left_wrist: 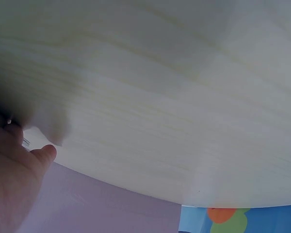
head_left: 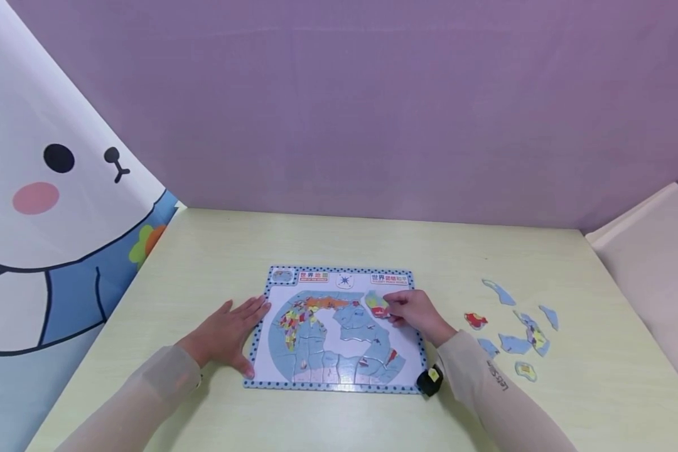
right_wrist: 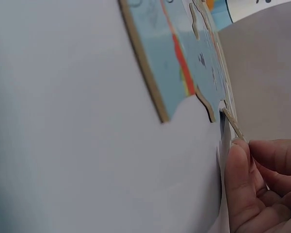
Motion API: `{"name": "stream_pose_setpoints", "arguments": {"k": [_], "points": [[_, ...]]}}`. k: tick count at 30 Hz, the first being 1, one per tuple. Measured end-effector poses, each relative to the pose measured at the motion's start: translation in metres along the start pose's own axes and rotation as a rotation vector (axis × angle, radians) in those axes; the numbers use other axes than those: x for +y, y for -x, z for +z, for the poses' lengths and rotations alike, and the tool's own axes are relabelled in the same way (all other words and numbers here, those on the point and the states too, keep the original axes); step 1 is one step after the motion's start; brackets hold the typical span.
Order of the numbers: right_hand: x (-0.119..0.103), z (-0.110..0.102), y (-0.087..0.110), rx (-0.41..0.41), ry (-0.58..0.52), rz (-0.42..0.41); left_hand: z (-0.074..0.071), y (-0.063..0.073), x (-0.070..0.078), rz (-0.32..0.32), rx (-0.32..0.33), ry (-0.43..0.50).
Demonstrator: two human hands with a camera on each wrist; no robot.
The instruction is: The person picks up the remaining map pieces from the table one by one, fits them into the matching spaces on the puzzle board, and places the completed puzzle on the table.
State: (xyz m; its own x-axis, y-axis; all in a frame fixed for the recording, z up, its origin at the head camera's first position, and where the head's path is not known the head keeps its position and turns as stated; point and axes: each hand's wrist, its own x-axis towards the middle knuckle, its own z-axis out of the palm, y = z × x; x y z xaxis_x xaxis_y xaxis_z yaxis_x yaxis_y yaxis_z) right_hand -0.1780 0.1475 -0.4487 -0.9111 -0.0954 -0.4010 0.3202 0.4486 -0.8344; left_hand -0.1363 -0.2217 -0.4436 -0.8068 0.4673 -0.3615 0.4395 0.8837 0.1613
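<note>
A world map puzzle board (head_left: 341, 387) with a dotted blue border lies on the table, part of its map covered by fitted pieces (head_left: 311, 361). At the board's left edge my left hand (head_left: 230, 333) rests with fingers spread; its thumb side (left_wrist: 14, 170) also shows in the left wrist view. My right hand (head_left: 419, 312) pinches a green, yellow and red puzzle piece (head_left: 378, 307) between thumb and finger, over the upper right of the map. In the right wrist view the piece (right_wrist: 234, 124) appears edge-on and tilted, close to the fitted pieces.
Several loose puzzle pieces lie right of the board, among them a red one (head_left: 475, 321), a blue strip (head_left: 500, 293) and a small yellow-and-blue one (head_left: 525, 370). A small black object (head_left: 430, 380) is by my right wrist. A purple backdrop (head_left: 373, 125) stands behind the table.
</note>
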Motion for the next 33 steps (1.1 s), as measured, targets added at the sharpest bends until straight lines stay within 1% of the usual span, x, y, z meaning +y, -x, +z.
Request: {"name": "stream_pose_setpoints", "arguments": {"k": [4,11,33], "points": [[-0.0014,0.0005,-0.0005,0.000,0.013,-0.006,-0.0012,0.0000,0.0003,-0.002,-0.001,0.001],[-0.0035,0.0000,-0.0010,0.001,0.025,0.013,-0.0027,-0.0003,0.0010,-0.008,-0.004,-0.004],[-0.0062,0.0056,-0.0008,0.000,0.052,0.009,0.0008,0.0004,0.0000,0.010,0.011,-0.007]]}}
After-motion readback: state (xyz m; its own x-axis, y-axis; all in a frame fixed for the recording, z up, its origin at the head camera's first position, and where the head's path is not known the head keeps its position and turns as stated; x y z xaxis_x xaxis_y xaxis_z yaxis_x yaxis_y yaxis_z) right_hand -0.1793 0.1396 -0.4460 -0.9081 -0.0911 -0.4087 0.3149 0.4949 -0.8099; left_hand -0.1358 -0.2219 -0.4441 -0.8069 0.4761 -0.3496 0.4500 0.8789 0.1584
